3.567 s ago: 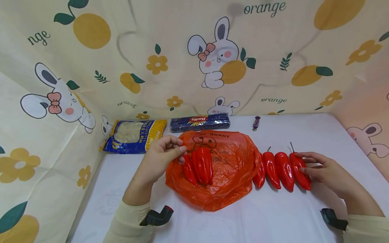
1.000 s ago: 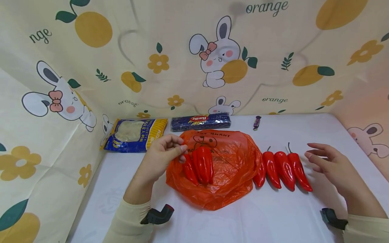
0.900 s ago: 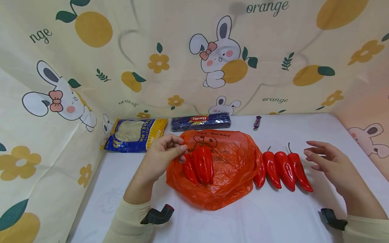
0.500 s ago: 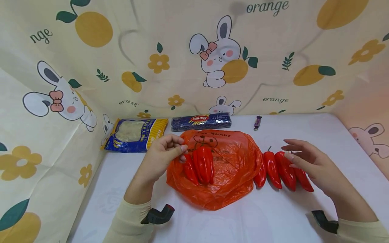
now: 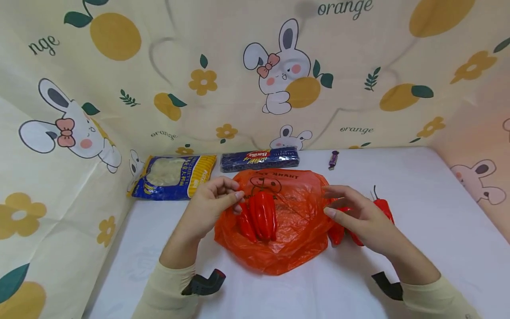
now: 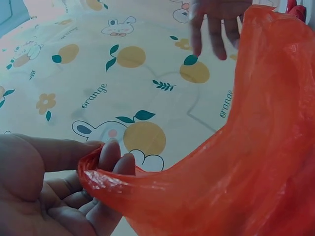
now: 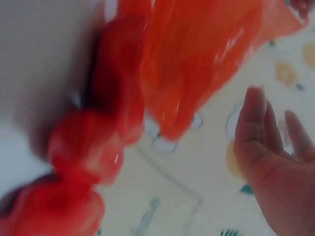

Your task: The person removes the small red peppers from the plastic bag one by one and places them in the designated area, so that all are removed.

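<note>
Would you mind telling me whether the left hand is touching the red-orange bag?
Touching: the left wrist view shows the red-orange bag pinched in the grip of the left hand.

The head camera looks forward and down from above, taking in the white tabletop (image 5: 422,186) and the cream cloth backdrop printed with oranges and rabbits (image 5: 231,40). The left-wrist camera sits close, facing past the bare left hand (image 5: 207,206) toward that backdrop. The right-wrist camera, also near, its picture turned sideways, shows the bare right hand (image 5: 366,226) and glossy red peppers (image 7: 86,145). All three views share the thin orange-red plastic bag (image 5: 300,217).
</note>
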Action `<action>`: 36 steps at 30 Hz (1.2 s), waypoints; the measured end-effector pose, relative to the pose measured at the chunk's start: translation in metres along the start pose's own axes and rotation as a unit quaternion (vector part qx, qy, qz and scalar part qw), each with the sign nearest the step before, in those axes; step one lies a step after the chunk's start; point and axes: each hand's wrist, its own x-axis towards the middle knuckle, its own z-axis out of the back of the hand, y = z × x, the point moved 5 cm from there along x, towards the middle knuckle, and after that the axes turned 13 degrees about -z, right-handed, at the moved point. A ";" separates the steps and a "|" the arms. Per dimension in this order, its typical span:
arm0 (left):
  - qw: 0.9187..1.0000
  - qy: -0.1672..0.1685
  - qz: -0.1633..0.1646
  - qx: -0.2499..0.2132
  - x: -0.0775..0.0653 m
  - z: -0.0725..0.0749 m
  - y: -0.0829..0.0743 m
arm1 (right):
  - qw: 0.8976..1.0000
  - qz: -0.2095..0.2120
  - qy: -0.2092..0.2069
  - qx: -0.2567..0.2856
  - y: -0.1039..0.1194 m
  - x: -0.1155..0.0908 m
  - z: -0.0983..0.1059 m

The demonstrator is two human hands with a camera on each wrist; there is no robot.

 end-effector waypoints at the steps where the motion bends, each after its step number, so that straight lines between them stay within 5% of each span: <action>1: 1.000 0.001 0.001 0.001 0.000 0.000 0.000 | 1.000 0.004 0.004 0.004 0.002 0.002 -0.005; 16: 1.000 0.005 0.010 0.030 -0.003 0.004 -0.004 | 0.997 0.045 0.065 0.007 0.021 0.032 -0.060; 29: 1.000 0.004 0.020 0.024 -0.003 0.004 0.001 | 0.995 0.010 0.099 -0.026 0.023 0.068 -0.096; 36: 0.999 0.005 0.023 0.022 -0.005 0.002 0.002 | 0.993 -0.024 0.080 -0.079 0.016 0.078 -0.110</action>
